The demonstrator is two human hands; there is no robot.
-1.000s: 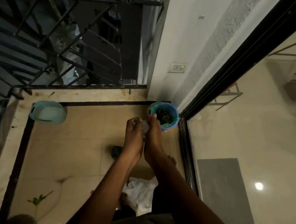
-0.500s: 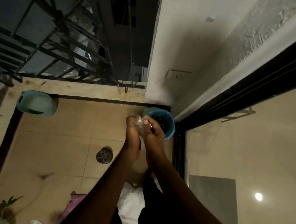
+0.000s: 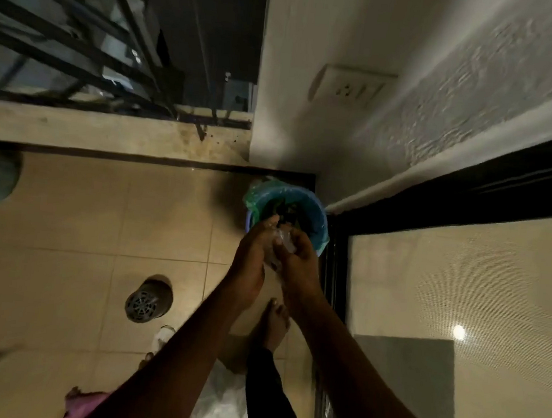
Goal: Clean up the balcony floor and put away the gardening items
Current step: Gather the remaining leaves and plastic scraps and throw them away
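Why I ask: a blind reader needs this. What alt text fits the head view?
The left hand and right hand hold crumpled clear plastic over a blue bin with a green liner and plant scraps, in a tiled balcony corner. A floor drain lies nearby.

Bare forearms [image 3: 186, 352], bare foot [image 3: 275, 323], seemingly dark trouser leg [image 3: 264, 386].

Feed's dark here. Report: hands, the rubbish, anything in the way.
Grip: left hand and right hand hold a crumpled plastic scrap together. Scrap at near rim of the blue bin. Nothing between them; white bag lies by the feet.
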